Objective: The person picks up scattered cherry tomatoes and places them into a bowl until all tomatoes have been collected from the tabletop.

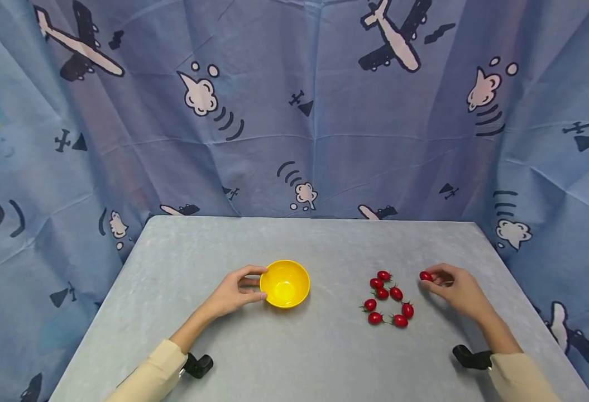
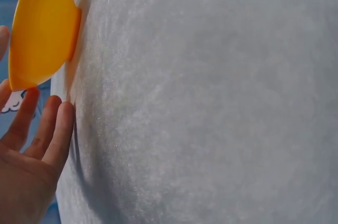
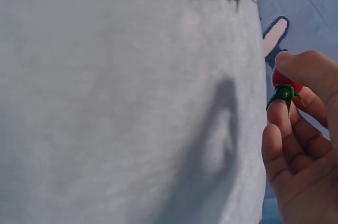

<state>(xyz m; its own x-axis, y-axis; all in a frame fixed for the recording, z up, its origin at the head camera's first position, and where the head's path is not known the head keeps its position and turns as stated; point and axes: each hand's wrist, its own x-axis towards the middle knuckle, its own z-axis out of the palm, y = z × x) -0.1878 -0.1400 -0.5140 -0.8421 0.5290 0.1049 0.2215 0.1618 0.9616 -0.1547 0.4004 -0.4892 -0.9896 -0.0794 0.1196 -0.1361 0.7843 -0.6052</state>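
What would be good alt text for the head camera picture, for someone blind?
A right hand pinches a red tomato near eight more tomatoes on a grey table; the left hand holds an empty yellow bowl.

Sleeves [image 1: 145, 375] are cream; black angular devices [image 1: 200, 366] sit by the cuffs [image 1: 175, 353]; hands [image 1: 230, 294] bare.

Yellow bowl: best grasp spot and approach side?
I'd pinch the yellow bowl by the left part of its rim, coming from the left: it opens upward, its walls flare above a narrow foot, and the tomatoes lie off to its right.
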